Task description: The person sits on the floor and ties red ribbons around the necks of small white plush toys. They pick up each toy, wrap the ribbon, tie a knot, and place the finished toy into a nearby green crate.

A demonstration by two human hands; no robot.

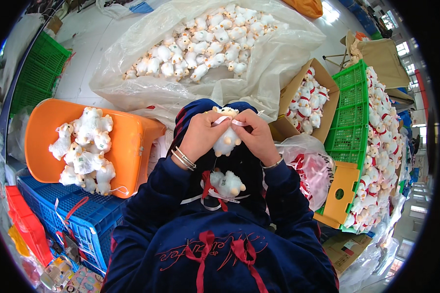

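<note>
A small white plush animal (226, 142) lies on my lap between my two hands, its head pointing away from me. My left hand (200, 133) is closed in a pinch on one end of a pale ribbon (221, 120) at the toy's neck. The other side of that ribbon is pinched by my right hand (256, 135). Nearer to me, a second white plush toy (230, 184) rests on my lap, with red ribbon (209, 184) and white ribbon strips (203, 199) beside it.
Ahead, a large clear plastic sheet (117, 63) holds many white plush toys. An orange plastic stool (39, 141) at left carries several more, beside a blue crate (100, 229). To the right stand a cardboard box (330, 115) and a green crate (347, 136) of toys with red ribbons.
</note>
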